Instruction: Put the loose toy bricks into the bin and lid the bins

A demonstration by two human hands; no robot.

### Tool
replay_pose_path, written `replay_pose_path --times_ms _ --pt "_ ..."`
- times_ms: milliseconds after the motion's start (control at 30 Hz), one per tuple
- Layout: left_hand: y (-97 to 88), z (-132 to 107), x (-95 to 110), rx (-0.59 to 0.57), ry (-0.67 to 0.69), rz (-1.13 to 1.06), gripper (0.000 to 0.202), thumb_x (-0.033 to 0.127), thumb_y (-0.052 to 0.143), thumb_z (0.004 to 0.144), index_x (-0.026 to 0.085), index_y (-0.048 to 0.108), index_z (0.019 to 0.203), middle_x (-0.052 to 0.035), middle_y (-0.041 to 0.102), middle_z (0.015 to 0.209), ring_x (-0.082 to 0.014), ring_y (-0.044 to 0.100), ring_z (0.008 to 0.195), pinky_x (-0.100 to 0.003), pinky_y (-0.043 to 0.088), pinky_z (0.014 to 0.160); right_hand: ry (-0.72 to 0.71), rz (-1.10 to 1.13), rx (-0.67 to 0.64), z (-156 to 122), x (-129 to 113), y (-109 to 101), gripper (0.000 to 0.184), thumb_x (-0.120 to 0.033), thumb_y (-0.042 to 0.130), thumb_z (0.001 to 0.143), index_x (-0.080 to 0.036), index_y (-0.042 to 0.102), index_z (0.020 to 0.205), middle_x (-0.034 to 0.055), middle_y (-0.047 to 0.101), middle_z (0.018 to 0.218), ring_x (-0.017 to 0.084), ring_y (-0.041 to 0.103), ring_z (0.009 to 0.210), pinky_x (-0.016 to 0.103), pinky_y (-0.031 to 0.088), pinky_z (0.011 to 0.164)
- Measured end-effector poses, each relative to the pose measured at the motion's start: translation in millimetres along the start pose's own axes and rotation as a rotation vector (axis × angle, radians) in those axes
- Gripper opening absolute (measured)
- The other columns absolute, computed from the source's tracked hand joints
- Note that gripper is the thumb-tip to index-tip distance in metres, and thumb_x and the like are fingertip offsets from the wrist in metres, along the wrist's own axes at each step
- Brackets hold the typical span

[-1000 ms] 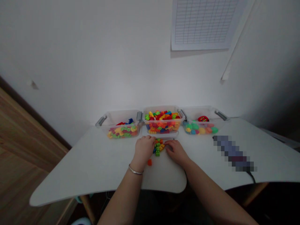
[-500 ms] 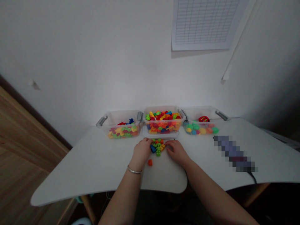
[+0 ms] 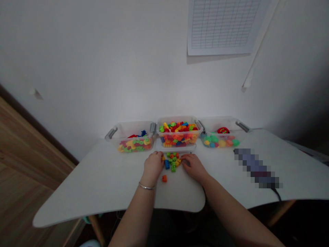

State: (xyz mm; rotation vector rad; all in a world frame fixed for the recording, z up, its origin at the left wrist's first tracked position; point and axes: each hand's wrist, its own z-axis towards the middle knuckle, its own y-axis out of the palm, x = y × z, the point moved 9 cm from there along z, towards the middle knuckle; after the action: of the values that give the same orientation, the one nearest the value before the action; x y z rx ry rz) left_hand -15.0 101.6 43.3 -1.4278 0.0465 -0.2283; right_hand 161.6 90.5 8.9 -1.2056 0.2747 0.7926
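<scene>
The left hand (image 3: 153, 167) and right hand (image 3: 193, 167) are flanking a plastic brick cluster (image 3: 172, 162) just in front of the middle bin (image 3: 177, 118), fingers curled together, any pinch unclear; it looks light, stiff, best held by its edges.

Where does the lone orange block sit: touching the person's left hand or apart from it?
Apart: the head view shows a strip of bare white table between the orange block and the left hand.

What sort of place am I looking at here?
Probably a small indoor room set up for play or sorting, though that's a judgement: clear plastic tubs of toy building blocks on a white table, and a printed grid chart fixed to the plain wall.
</scene>
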Motion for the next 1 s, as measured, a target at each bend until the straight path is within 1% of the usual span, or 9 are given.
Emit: replay_pose_path --times_ms 100,300,367,467,600,700,767,833,1000 --pt "-11.1 -1.6 -1.3 0.063 -0.010 -0.062 0.014 0.021 0.054 0.082 0.020 0.059 0.095 -0.0065 0.064 0.095 -0.0204 0.061 0.090 -0.029 0.047 0.074 -0.002 0.005 0.010 0.1 -0.5 -1.4 0.023 -0.015 0.056 0.079 -0.019 0.068 0.097 0.0068 0.067 0.108 0.022 0.056 0.106 0.039 0.039 0.099" --pt "-67.5 -8.5 4.1 0.466 0.061 -0.490 0.017 0.025 0.059 0.080 0.019 0.056 0.096 -0.0051 0.064 0.095 -0.0184 0.059 0.090 -0.030 0.048 0.080 -0.003 0.003 0.000 0.3 -1.0 -0.9 0.022 -0.015 0.056 0.079 -0.017 0.068 0.097 0.0073 0.068 0.107 0.022 0.056 0.104 0.040 0.039 0.098" --pt "-79.4 -3.2 5.5 0.539 0.082 -0.634 0.022 0.024 0.060 0.079 0.018 0.056 0.101 -0.0053 0.064 0.098 -0.0171 0.060 0.087 -0.029 0.049 0.077 -0.002 0.004 0.002 0.3 -0.4 -0.7 0.022 -0.015 0.056 0.079 -0.017 0.069 0.097 0.0074 0.068 0.107 0.023 0.056 0.104 0.040 0.040 0.098" --pt "-94.8 12.5 7.8 0.615 0.092 -0.750 0.031 0.022 0.060 0.079 0.018 0.056 0.109 -0.0068 0.064 0.103 -0.0177 0.060 0.096 -0.029 0.050 0.080 0.001 0.005 0.006 0.1 -0.2 -1.0 0.022 -0.015 0.056 0.078 -0.018 0.069 0.096 0.0078 0.068 0.106 0.023 0.056 0.103 0.041 0.040 0.098" --pt "-110.6 36.6 16.2 0.644 0.070 -0.642 0.028 0.022 0.059 0.080 0.017 0.059 0.107 -0.0078 0.067 0.103 -0.0204 0.060 0.099 -0.035 0.048 0.090 0.011 0.013 0.009 -0.2 -0.6 -1.8 0.024 -0.014 0.056 0.078 -0.019 0.069 0.097 0.0081 0.067 0.106 0.023 0.056 0.104 0.041 0.040 0.097" --pt "-115.0 47.7 24.4 0.638 0.027 -0.432 0.025 0.025 0.061 0.080 0.020 0.065 0.104 -0.0073 0.069 0.103 -0.0250 0.055 0.109 -0.047 0.035 0.105 0.008 0.012 0.007 -0.4 -1.3 -1.9 0.024 -0.013 0.056 0.077 -0.018 0.069 0.098 0.0087 0.067 0.106 0.023 0.056 0.104 0.041 0.040 0.098" --pt "-112.9 52.3 27.1 0.618 -0.016 -0.333 0.023 0.027 0.061 0.080 0.024 0.067 0.102 -0.0064 0.070 0.103 -0.0266 0.052 0.114 -0.055 0.021 0.111 0.005 0.015 0.007 -0.5 -1.4 -2.0 0.024 -0.013 0.056 0.078 -0.017 0.069 0.098 0.0086 0.067 0.107 0.023 0.056 0.104 0.040 0.040 0.098" --pt "-107.3 56.6 27.4 0.570 -0.054 -0.313 0.021 0.030 0.059 0.082 0.026 0.068 0.101 -0.0057 0.070 0.103 -0.0263 0.052 0.113 -0.058 0.014 0.112 0.002 0.020 0.004 -0.5 -1.5 -1.9 0.023 -0.013 0.056 0.078 -0.017 0.069 0.097 0.0080 0.067 0.107 0.023 0.055 0.105 0.040 0.039 0.099" --pt "-97.2 60.2 23.0 0.489 -0.100 -0.370 0.023 0.035 0.056 0.083 0.028 0.069 0.102 -0.0057 0.070 0.106 -0.0268 0.052 0.115 -0.061 0.014 0.111 -0.007 0.005 -0.008 -0.2 -2.6 -1.6 0.023 -0.014 0.055 0.078 -0.018 0.069 0.097 0.0075 0.068 0.107 0.023 0.056 0.104 0.040 0.039 0.099"
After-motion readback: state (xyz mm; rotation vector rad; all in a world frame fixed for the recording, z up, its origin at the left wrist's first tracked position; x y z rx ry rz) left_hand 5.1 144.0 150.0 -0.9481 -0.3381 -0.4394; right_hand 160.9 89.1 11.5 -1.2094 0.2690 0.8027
